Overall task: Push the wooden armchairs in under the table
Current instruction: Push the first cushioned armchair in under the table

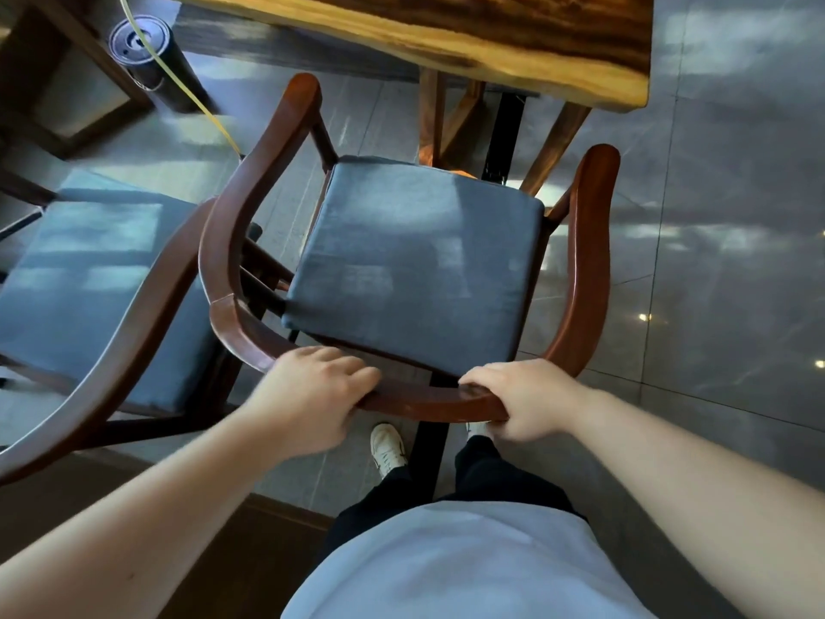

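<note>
A wooden armchair point(589, 243) with a curved reddish-brown back rail and a dark grey seat cushion stands in front of me, facing the table. My left hand point(312, 395) and my right hand point(522, 402) both grip the back rail, a short way apart. The slab-topped wooden table point(468, 33) lies at the top of the view, its edge just beyond the chair's front. The chair's arm tips stand clear of the table edge. A second armchair point(111, 314) with the same cushion stands at the left, close beside the first.
The table's wooden legs and a black post point(504, 131) stand just beyond the seat's front. A black cylinder point(147, 60) with a yellow cord lies on the floor at upper left. Glossy grey tile floor point(714, 216) stretches to the right. My feet are right behind the chair.
</note>
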{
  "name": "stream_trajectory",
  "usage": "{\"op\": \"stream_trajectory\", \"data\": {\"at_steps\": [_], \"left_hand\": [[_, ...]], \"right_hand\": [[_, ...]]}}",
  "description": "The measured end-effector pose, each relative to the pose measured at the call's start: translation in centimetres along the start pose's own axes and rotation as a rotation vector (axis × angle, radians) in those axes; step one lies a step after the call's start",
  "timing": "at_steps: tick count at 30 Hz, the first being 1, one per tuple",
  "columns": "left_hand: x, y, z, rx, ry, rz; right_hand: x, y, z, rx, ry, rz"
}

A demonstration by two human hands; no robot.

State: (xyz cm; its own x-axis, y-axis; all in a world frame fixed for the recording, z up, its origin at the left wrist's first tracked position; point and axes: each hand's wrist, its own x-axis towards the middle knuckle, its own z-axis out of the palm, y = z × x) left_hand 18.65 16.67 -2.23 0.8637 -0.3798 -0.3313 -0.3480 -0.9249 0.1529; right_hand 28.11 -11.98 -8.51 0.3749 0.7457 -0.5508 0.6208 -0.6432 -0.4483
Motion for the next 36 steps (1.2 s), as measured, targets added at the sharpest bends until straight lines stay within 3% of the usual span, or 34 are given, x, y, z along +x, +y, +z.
{"op": "stream_trajectory", "data": {"at_steps": [3,6,10,20,28,33,36], "left_hand": [[3.0,5.3,0.1,-0.007,-0.060,-0.016],[4.8,7.7,0.3,0.028,-0.199,-0.091],[4.6,7.8,0.7,-0.023,-0.184,-0.133],[10.9,11.2,-1.6,0.003,-0.145,-0.168],[13.1,13.0,0.2,0.003,0.024,-0.119],[10.3,9.3,-0.3,-0.029,0.142,-0.084],[7.0,3.9,0.1,0.013,0.149,-0.080]], "right_hand": [[0.5,2.5,-1.8,-0.203,-0.236,0.028],[1.2,2.9,-2.6,-0.303,-0.338,-0.010],[1.9,3.3,-2.9,-0.328,-0.421,-0.057],[0.4,9.5,-6.6,-0.371,-0.404,-0.028],[-0.5,12.5,-7.4,-0.419,-0.382,-0.038],[-1.3,12.1,-7.5,-0.364,-0.320,0.003],[-1.8,8.9,-7.2,-0.244,-0.186,-0.037]]}}
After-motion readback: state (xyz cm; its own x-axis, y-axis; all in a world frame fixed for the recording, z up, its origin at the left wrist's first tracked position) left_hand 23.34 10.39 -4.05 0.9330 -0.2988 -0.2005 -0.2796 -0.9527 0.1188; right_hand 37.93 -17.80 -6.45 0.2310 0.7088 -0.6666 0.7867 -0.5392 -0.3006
